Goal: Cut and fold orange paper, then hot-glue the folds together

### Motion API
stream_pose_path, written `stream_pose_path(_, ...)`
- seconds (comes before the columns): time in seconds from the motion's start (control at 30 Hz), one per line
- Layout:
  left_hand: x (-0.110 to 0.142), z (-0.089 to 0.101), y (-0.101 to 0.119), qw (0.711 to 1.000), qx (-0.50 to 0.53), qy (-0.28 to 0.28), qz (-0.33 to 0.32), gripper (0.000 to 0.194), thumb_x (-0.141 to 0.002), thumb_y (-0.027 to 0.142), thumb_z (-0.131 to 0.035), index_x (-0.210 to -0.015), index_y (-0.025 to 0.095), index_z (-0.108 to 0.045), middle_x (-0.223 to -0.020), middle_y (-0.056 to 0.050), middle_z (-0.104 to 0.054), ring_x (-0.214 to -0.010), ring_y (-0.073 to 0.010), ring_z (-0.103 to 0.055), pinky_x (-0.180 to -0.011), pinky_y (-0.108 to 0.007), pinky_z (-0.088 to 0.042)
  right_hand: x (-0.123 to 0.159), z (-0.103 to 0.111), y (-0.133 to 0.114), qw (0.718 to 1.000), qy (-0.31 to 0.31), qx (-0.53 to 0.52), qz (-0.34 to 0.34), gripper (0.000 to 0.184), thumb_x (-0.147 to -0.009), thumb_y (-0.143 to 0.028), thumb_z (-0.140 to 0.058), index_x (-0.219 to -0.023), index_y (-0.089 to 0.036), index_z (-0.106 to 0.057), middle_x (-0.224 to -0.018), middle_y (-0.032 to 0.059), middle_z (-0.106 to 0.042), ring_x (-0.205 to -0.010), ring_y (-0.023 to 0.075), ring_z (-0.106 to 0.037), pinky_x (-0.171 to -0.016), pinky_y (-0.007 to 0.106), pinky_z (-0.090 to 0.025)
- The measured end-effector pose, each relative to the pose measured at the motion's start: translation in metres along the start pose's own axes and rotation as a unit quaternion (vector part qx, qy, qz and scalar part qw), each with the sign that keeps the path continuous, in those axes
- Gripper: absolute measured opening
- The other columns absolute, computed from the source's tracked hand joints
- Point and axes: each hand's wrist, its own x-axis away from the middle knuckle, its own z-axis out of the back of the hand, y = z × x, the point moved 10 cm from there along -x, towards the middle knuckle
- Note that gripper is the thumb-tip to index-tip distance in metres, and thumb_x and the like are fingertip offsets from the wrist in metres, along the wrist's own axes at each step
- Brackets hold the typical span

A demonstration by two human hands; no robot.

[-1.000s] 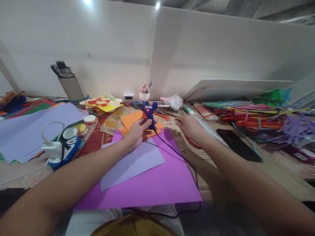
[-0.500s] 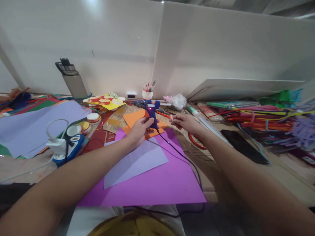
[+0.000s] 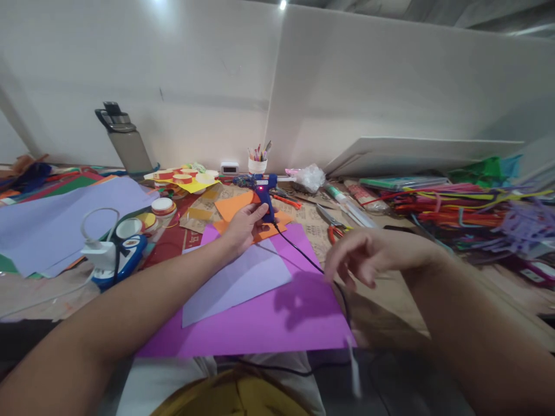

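My left hand [image 3: 243, 229] is wrapped around the handle of a blue hot glue gun [image 3: 266, 205], whose red light is on. A white glue stick [image 3: 285, 179] juts from its right end. Orange paper pieces [image 3: 232, 203] lie under that hand. My right hand [image 3: 368, 257] hangs in the air over the brown paper at the right, fingers loosely curled and apart, with nothing visible in them. A small white blurred piece [image 3: 354, 372] is in mid-air below it, past the front edge of the purple sheet [image 3: 312, 323]. A lilac sheet [image 3: 234, 289] rests on the purple one.
Scissors [image 3: 329, 216] with orange handles lie beyond my right hand. A black cord [image 3: 299, 251] runs from the glue gun across the purple sheet. At left stand a power strip [image 3: 130, 260], tape rolls [image 3: 163, 206] and a bottle [image 3: 130, 147]. Pipe cleaners [image 3: 459, 214] are heaped at right.
My right hand has moved from beside the glue gun toward me and to the right, and its fingers have opened. The small white piece it pinched appears to have dropped. My left hand stays put.
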Motion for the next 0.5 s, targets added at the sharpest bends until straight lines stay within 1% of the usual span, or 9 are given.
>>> stream_pose_path(0.03,0.0,-0.001,0.0,1.0,0.001,-0.006,-0.001,0.031,-0.074,0.042,-0.079,-0.091,0.017,-0.071,-0.101,-0.008,-0.073,-0.076,-0.0145,-0.068,-0.062,-0.024,-0.045,-0.005,0.014,-0.006,0.997,0.075,-0.004,0.03,0.036,-0.069,-0.046,-0.076,-0.092,-0.018,-0.075,-0.077,0.0049,-0.071,-0.061,0.0156,-0.062,-0.05,0.026,-0.047)
stream_pose_path(0.07,0.0,-0.002,0.001,1.0,0.0,-0.011,-0.003,0.032,-0.074,0.042,-0.079,-0.092,0.017,-0.071,-0.101,-0.008,-0.073,-0.078,-0.0149,-0.068,-0.062,-0.024,-0.045,-0.01,0.03,-0.013,0.984,0.166,-0.01,0.071,0.032,-0.073,-0.046,-0.073,-0.09,-0.019,-0.073,-0.079,0.0044,-0.071,-0.06,0.0136,-0.06,-0.05,0.026,-0.047)
stream_pose_path(0.1,0.0,-0.003,0.001,1.0,-0.003,-0.016,-0.005,0.032,-0.074,0.043,-0.079,-0.092,0.017,-0.072,-0.1,-0.008,-0.072,-0.081,-0.0153,-0.068,-0.063,-0.024,-0.046,-0.013,0.042,-0.02,0.963,0.245,-0.012,0.11,0.03,-0.076,-0.044,-0.071,-0.092,-0.019,-0.072,-0.081,0.0039,-0.07,-0.061,0.0122,-0.059,-0.053,0.026,-0.048)
stream_pose_path(0.13,0.001,-0.004,0.001,1.0,-0.006,-0.017,-0.007,0.033,-0.074,0.044,-0.079,-0.092,0.017,-0.073,-0.1,-0.008,-0.072,-0.083,-0.0155,-0.067,-0.063,-0.024,-0.046,-0.019,0.049,-0.024,0.944,0.303,-0.004,0.132,0.028,-0.079,-0.042,-0.068,-0.094,-0.019,-0.071,-0.085,0.0039,-0.07,-0.064,0.0117,-0.059,-0.059,0.027,-0.05)
stream_pose_path(0.17,0.001,-0.003,0.002,1.0,-0.01,-0.016,-0.009,0.034,-0.074,0.044,-0.079,-0.093,0.017,-0.073,-0.1,-0.007,-0.072,-0.084,-0.0155,-0.066,-0.064,-0.024,-0.046,-0.026,0.052,-0.027,0.929,0.34,0.002,0.144,0.027,-0.081,-0.041,-0.066,-0.096,-0.018,-0.069,-0.087,0.0045,-0.07,-0.067,0.0122,-0.06,-0.063,0.028,-0.051)
stream_pose_path(0.23,0.001,-0.001,0.002,1.0,-0.018,-0.008,-0.011,0.034,-0.072,0.043,-0.08,-0.095,0.018,-0.074,-0.1,-0.007,-0.072,-0.084,-0.015,-0.065,-0.065,-0.024,-0.046,-0.048,0.046,-0.031,0.924,0.349,0.007,0.156,0.027,-0.083,-0.038,-0.063,-0.102,-0.019,-0.066,-0.098,0.0061,-0.07,-0.078,0.0145,-0.062,-0.069,0.03,-0.052)
stream_pose_path(0.3,0.0,0.002,0.001,1.0,-0.022,0.0,-0.017,0.034,-0.071,0.041,-0.082,-0.095,0.018,-0.074,-0.101,-0.007,-0.072,-0.083,-0.0142,-0.064,-0.066,-0.024,-0.046,-0.069,0.035,-0.038,0.929,0.326,0.023,0.171,0.027,-0.082,-0.035,-0.064,-0.104,-0.019,-0.064,-0.105,0.0069,-0.069,-0.088,0.0164,-0.064,-0.073,0.031,-0.052)
stream_pose_path(0.4,-0.002,0.002,-0.003,1.0,-0.02,-0.003,-0.016,0.037,-0.068,0.042,-0.084,-0.093,0.017,-0.073,-0.098,-0.007,-0.072,-0.081,-0.0152,-0.065,-0.069,-0.026,-0.047,-0.085,0.027,-0.042,0.923,0.335,0.043,0.183,0.03,-0.079,-0.036,-0.068,-0.104,-0.019,-0.062,-0.103,0.005,-0.069,-0.085,0.0157,-0.063,-0.076,0.031,-0.051)
stream_pose_path(0.5,-0.002,-0.002,-0.008,0.999,-0.031,-0.013,-0.002,0.042,-0.065,0.047,-0.084,-0.091,0.016,-0.072,-0.085,-0.006,-0.072,-0.071,-0.0146,-0.064,-0.067,-0.027,-0.048,-0.091,0.029,-0.031,0.915,0.368,0.032,0.161,0.027,-0.078,-0.038,-0.069,-0.097,-0.02,-0.061,-0.084,-0.0003,-0.066,-0.071,0.0137,-0.06,-0.066,0.028,-0.049)
